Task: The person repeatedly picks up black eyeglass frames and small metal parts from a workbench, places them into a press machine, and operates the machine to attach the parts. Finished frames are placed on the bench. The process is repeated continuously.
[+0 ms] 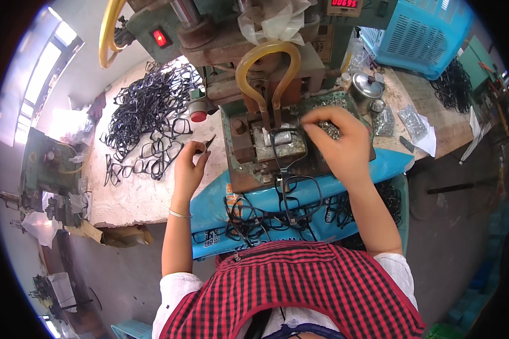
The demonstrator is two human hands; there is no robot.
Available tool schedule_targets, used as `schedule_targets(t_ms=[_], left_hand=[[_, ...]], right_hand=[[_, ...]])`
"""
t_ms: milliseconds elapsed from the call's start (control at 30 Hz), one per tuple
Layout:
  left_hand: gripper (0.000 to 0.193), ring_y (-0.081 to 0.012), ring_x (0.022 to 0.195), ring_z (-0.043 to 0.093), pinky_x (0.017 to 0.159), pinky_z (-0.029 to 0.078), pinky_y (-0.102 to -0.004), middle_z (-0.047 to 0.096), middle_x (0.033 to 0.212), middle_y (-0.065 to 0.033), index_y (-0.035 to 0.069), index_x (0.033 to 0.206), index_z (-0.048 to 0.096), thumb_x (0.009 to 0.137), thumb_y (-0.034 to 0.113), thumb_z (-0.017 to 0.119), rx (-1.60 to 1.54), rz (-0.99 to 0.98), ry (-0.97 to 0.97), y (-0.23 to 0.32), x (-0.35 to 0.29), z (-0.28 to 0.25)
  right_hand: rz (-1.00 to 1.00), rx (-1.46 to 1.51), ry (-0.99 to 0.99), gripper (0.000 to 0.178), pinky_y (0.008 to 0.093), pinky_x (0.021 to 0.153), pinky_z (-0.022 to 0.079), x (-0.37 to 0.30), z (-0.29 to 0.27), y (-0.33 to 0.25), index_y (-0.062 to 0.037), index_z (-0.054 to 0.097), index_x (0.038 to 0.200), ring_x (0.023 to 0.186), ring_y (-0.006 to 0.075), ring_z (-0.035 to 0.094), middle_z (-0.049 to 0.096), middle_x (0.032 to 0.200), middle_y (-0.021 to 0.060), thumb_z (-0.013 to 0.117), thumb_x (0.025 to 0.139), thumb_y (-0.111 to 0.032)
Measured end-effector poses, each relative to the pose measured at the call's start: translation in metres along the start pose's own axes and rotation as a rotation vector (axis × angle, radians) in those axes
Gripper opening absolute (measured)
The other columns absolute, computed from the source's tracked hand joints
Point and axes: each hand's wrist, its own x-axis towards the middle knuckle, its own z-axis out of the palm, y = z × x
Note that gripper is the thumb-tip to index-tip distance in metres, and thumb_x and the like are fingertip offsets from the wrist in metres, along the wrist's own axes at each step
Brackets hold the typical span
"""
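Observation:
My left hand (pixel 190 169) is closed on slim dark tweezers (pixel 210 142), left of the press. With thumb and fingertips together, my right hand (pixel 345 144) hovers at the right side of the press fixture (pixel 263 151); what the fingers hold, if anything, is too small to make out. A black eyeglass frame (pixel 289 165) lies with one end on the fixture, under two copper-coloured prongs (pixel 271 116) joined to a looped yellow hose (pixel 268 48). More black eyeglass frames (pixel 249 217) rest on the blue plastic sheet (pixel 345 175) before me.
A heap of black eyeglass frames (pixel 147 107) covers the table (pixel 110 200) at left. Small metal parts (pixel 329 129) sit beside the fixture. To the right are a lidded metal pot (pixel 367 86), bags of small parts (pixel 415 124) and a blue crate (pixel 418 37). A red button (pixel 198 115) projects from the press.

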Motion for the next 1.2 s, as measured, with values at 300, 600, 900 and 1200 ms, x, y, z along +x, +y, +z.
schedule_targets(t_ms=[300, 600, 900, 1200], left_hand=[[0.013, -0.0197, 0.086, 0.072, 0.073, 0.062, -0.0307, 0.067, 0.100, -0.0082, 0.005, 0.109, 0.051, 0.107, 0.017, 0.057, -0.716, -0.143, 0.366, 0.029, -0.012, 0.001], [0.010, -0.0228, 0.093, 0.063, 0.077, 0.061, -0.0449, 0.060, 0.105, -0.0150, 0.002, 0.111, 0.049, 0.108, 0.011, 0.052, -0.760, 0.533, 0.385, 0.181, 0.040, -0.042], [0.012, -0.0228, 0.072, 0.064, 0.063, 0.053, -0.0346, 0.073, 0.102, -0.0149, 0.004, 0.087, 0.057, 0.079, -0.001, 0.065, -0.411, 0.756, 0.149, 0.169, 0.007, -0.016], [0.029, -0.0253, 0.087, 0.071, 0.080, 0.065, -0.0392, 0.072, 0.106, -0.0105, 0.010, 0.096, 0.056, 0.077, 0.013, 0.078, 0.119, 1.286, 0.155, 0.170, 0.015, 0.025]], right_hand=[[0.223, 0.322, -0.046, 0.044, 0.0273, 0.085, 0.049, 0.012, 0.037, 0.011, 0.0048, 0.056, 0.121, 0.088, 0.0126, 0.067, 0.073, 0.087, 0.0072, 0.074, 0.082, -0.002], [0.332, 0.679, -0.092, 0.059, 0.0284, 0.088, 0.051, 0.010, 0.042, -0.006, 0.0062, 0.045, 0.138, 0.095, 0.0157, 0.066, 0.072, 0.097, 0.0106, 0.072, 0.086, 0.003], [0.021, 0.043, -0.017, 0.029, 0.0372, 0.103, 0.046, -0.007, 0.012, 0.014, -0.0006, 0.067, 0.119, 0.122, 0.0251, 0.062, 0.069, 0.123, 0.0150, 0.068, 0.090, -0.001], [-0.019, -0.746, 0.142, 0.016, 0.0498, 0.102, 0.046, -0.029, -0.024, 0.123, -0.0121, 0.076, 0.095, 0.130, 0.0398, 0.054, 0.063, 0.129, 0.0206, 0.079, 0.080, -0.017]])
